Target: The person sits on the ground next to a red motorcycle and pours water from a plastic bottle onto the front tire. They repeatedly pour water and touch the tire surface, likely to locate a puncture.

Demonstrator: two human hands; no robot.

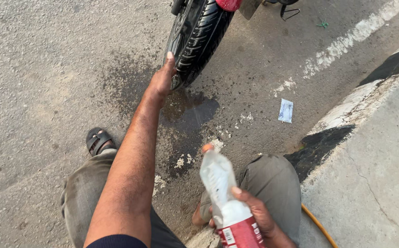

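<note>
- Left hand (162, 79) is stretched way out in front, palm resting against the tread of a black motorcycle tyre (198, 39), thumb pointing up along the rubber. It's flat on the tyre and not wrapped around anything.
- Right hand (254, 218) is down at the bottom of the shot, fingers closed around a clear plastic bottle (222, 195). The bottle leans up and to the left, and its small orange-ish top end points toward the tyre.
- The bottle's label (239, 234) is a red band around the lower part with a little white barcode patch on it, sitting right where the fingers grip, so it's partly covered.
- There's a dark wet patch (188, 115) on the asphalt just under and behind the tyre, between the two hands.
- A small flat white and pale blue sachet wrapper (285, 110) lies on the road well to the right of the tyre, near the painted kerb (346, 112), which has black and white blocks.
- Person is crouched: grey trousers (273, 183) on both knees, one black sandal (97, 140) showing on the left.
- A bit of red bodywork (228, 4) sits above the tyre at the top edge.
- A thin orange hose (318, 224) curves along the kerb, bottom right.
</note>
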